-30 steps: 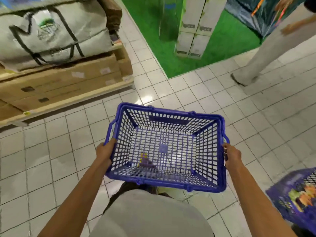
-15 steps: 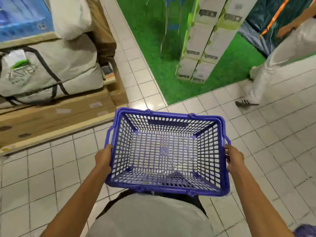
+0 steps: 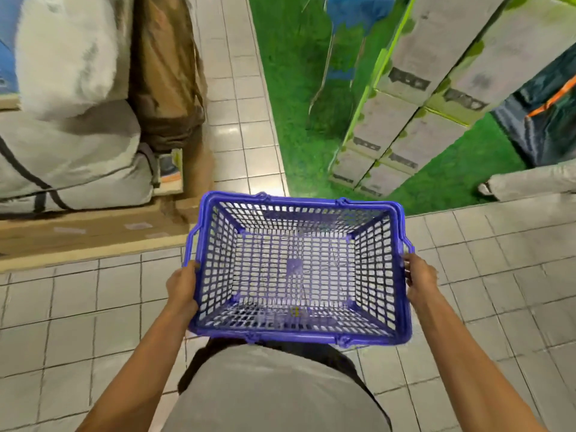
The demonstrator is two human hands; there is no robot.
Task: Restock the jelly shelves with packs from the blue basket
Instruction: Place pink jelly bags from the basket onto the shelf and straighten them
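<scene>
The blue basket (image 3: 296, 337) was in the middle of the frame, held up over the tiled floor (image 3: 78, 307); the left hand (image 3: 182, 285) gripped its left rim, fingers curled round it; the right hand (image 3: 420, 279) gripped the right rim the same way; grey bags (image 3: 68, 157) lay at the upper left; stacked boxes (image 3: 405, 129) stood on a green mat (image 3: 290, 88) at the upper right.

Blue mesh basket (image 3: 400, 275), level, waist-high

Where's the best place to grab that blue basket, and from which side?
The rims of its left and right ends, coming in from each side, as the left hand and right hand do. The blue basket is wide, level and open-topped, so opposite grips should balance it.
</scene>
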